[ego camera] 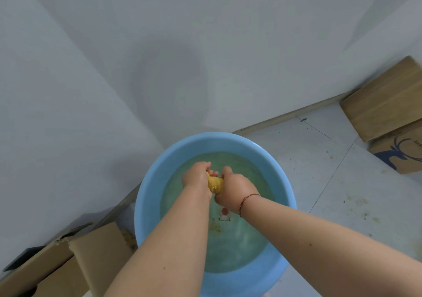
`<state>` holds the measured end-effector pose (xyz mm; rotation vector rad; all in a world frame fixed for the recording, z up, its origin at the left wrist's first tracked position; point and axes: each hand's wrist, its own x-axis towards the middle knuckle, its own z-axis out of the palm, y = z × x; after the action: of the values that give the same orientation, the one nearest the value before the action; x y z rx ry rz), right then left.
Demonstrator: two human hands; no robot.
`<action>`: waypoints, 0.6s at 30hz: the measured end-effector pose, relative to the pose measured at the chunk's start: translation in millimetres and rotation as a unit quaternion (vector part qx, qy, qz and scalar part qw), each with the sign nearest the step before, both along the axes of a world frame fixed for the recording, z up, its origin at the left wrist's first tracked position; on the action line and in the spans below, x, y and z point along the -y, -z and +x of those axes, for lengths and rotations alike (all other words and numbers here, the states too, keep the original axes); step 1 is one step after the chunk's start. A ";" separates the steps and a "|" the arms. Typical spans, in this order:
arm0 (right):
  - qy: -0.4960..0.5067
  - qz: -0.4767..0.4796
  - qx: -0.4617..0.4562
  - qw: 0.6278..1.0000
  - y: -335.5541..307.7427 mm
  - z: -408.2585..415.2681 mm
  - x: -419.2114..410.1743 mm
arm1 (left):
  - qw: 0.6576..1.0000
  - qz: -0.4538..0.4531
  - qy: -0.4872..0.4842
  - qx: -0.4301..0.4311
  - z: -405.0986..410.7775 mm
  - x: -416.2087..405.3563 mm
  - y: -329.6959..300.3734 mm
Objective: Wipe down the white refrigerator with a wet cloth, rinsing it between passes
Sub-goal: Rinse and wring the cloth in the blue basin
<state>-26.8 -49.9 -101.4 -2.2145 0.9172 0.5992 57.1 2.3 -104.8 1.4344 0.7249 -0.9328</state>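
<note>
I take the blue basin as my landmark; it sits on the tiled floor right under my view, filled with greenish water. Over the middle of it both hands clench one yellow cloth, bunched into a wad just above the water: my left hand wraps the far-left end, my right hand, with a red string at the wrist, grips the near-right end. To my eye this is the wringing part of a rinse. Left of the basin lies a flattened cardboard box; beyond it to the right, more boxes lean by the wall. The white surface rising behind the basin may be the refrigerator, though I cannot confirm it, so I cannot judge how much wiping is done.
</note>
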 end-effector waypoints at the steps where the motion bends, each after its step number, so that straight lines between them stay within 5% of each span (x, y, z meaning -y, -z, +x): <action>1: 0.026 0.016 0.013 0.999 -2.3 -1.8 3.2 | 1.000 -0.021 0.022 -0.006 1.8 -0.6 0.2; 9: 0.099 0.184 0.145 0.967 -21.0 -17.1 27.8 | 0.985 -0.115 0.131 0.018 14.5 -15.8 -27.9; 13: 0.232 0.397 0.167 0.872 -39.1 -29.4 48.4 | 0.971 -0.233 0.054 -0.025 25.4 -29.1 -52.8; 18: 0.193 0.187 0.181 0.946 -78.3 -22.2 60.5 | 0.954 -0.250 0.160 0.027 27.7 -30.3 -88.9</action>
<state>-49.0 -110.5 -23.1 -1.6684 0.9194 0.1531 84.8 32.6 -16.0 1.1295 0.1862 -1.2195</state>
